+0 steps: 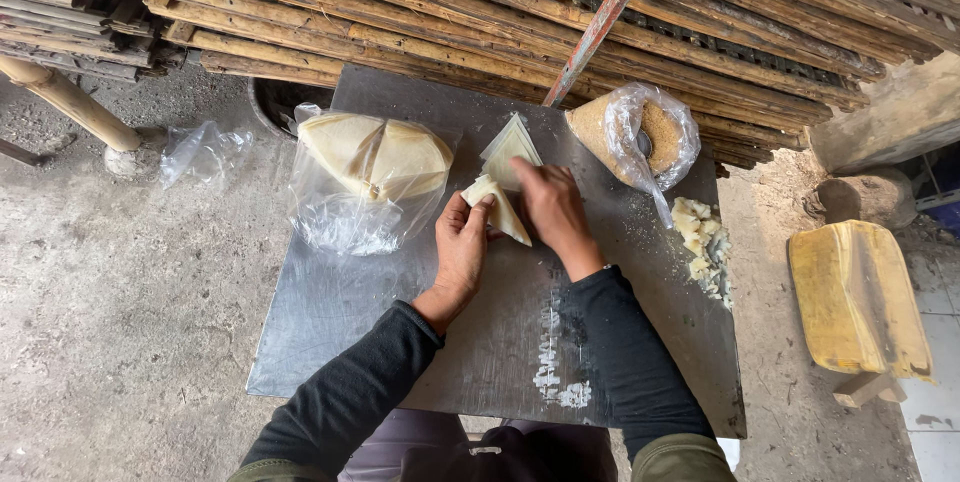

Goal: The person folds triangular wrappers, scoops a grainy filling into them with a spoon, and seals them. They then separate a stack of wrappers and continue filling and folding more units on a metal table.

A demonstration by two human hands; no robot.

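My left hand [461, 243] and my right hand [551, 210] hold a pale, triangular folded pastry wrapper [503, 214] between them over a grey metal sheet [400, 342]. The left thumb presses its top corner, and the right fingers pinch its upper edge. Just beyond them lies a small stack of triangular wrapper sheets [510, 146]. To the left sits a clear plastic bag of folded dough sheets [375, 158]. Both arms wear black sleeves.
A plastic bag of brown crumbs [640, 132] lies at the sheet's far right, with a heap of pale crumbly filling [703, 242] below it. Bamboo poles [500, 12] are stacked behind, crossed by a red bar [600, 22]. A yellow wooden block [858, 297] rests on the ground at right.
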